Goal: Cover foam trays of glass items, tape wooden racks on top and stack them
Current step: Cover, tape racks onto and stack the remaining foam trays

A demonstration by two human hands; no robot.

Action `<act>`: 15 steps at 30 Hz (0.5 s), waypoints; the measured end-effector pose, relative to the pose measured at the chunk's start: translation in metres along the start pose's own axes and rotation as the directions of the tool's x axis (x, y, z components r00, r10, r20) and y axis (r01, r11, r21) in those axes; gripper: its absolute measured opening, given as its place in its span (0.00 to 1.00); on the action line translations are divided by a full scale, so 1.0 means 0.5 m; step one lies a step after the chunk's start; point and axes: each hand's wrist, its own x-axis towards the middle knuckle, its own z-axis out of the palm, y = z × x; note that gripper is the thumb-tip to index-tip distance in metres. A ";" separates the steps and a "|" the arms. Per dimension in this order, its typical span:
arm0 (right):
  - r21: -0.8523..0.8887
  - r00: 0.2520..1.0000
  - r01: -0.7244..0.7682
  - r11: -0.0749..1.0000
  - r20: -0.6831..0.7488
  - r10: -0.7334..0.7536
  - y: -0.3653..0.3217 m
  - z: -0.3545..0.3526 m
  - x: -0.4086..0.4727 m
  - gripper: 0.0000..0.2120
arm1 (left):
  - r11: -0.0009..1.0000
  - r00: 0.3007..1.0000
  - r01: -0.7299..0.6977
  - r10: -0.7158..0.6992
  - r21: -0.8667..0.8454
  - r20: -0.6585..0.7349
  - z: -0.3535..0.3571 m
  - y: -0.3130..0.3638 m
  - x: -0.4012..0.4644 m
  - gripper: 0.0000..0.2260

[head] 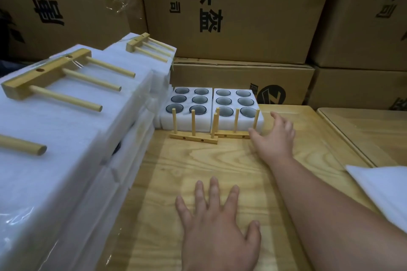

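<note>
White foam makes up the two uncovered trays at the far end of the wooden table (220,167); I see them side by side and touching. My left foam tray (186,120) carries six round wells in two columns, each with a dark glass item (199,99) sitting in it. My right foam tray (236,120) has the same six wells, likewise filled. Two wooden racks stand upright just in front of them: the left rack (193,137) with three pegs pointing up, the right rack (233,134) pressed close against its tray.

My right hand (274,136) reaches toward the right rack's end with fingers spread and holding nothing; I cannot tell whether the thumb touches the rack. My left hand (217,222) lies flat on the table, fingers splayed, nothing in it.

At my left rises a stack of wrapped trays (72,149), a taped rack (55,77) lying flat on top. Foam sheets (385,185) lie at the right edge. Cardboard boxes (242,17) stand behind.
</note>
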 end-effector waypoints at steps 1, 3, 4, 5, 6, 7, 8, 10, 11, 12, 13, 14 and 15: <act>-0.007 0.997 0.050 0.999 0.059 -0.050 0.015 -0.008 0.018 0.37 | 1.000 1.000 0.003 -0.003 -0.003 -0.002 0.001 0.000 0.002 0.40; -0.009 0.976 0.142 0.990 0.169 -0.139 0.037 -0.014 0.044 0.37 | 1.000 1.000 -0.003 0.003 -0.006 -0.016 -0.001 0.000 0.002 0.40; -0.014 0.963 0.171 0.985 0.216 -0.164 0.044 -0.013 0.053 0.38 | 1.000 0.999 -0.018 0.018 0.000 -0.039 -0.006 0.002 0.001 0.39; -0.022 0.950 0.190 0.982 0.257 -0.178 0.046 -0.010 0.063 0.39 | 0.999 0.998 -0.025 0.026 0.024 -0.053 -0.015 0.004 0.002 0.36; -0.032 0.939 0.196 0.980 0.293 -0.178 0.046 -0.007 0.068 0.40 | 0.999 0.999 -0.031 0.031 -0.014 -0.008 -0.019 0.003 -0.004 0.34; -0.047 0.933 0.193 0.980 0.319 -0.168 0.044 -0.004 0.074 0.41 | 0.999 0.998 -0.054 0.054 -0.003 -0.013 -0.019 0.003 -0.007 0.32; -0.070 0.929 0.193 0.979 0.333 -0.160 0.042 0.000 0.079 0.40 | 0.997 0.997 -0.067 0.068 0.028 -0.034 -0.020 0.007 -0.004 0.32; -0.125 0.926 0.219 0.968 0.338 -0.167 0.037 0.007 0.082 0.36 | 0.997 0.995 -0.060 0.062 0.039 -0.075 -0.014 0.009 -0.001 0.32; -0.143 0.927 0.236 0.961 0.329 -0.179 0.035 0.008 0.079 0.33 | 0.998 0.996 -0.056 0.057 0.013 -0.064 -0.016 0.007 -0.001 0.32; -0.148 0.930 0.245 0.958 0.314 -0.189 0.033 0.007 0.073 0.29 | 0.998 0.998 -0.052 0.051 -0.031 -0.038 -0.018 0.006 -0.002 0.32; -0.138 0.935 0.242 0.960 0.299 -0.192 0.031 0.004 0.065 0.26 | 0.996 0.999 -0.037 0.037 -0.077 -0.002 -0.023 0.004 -0.004 0.33; -0.119 0.940 0.229 0.966 0.283 -0.188 0.032 -0.001 0.056 0.24 | 0.998 1.000 -0.022 0.022 -0.066 0.003 -0.021 0.005 -0.002 0.36; -0.104 0.947 0.211 0.972 0.270 -0.176 0.033 -0.006 0.047 0.23 | 0.999 1.000 -0.011 0.011 -0.038 -0.006 -0.011 0.000 0.005 0.38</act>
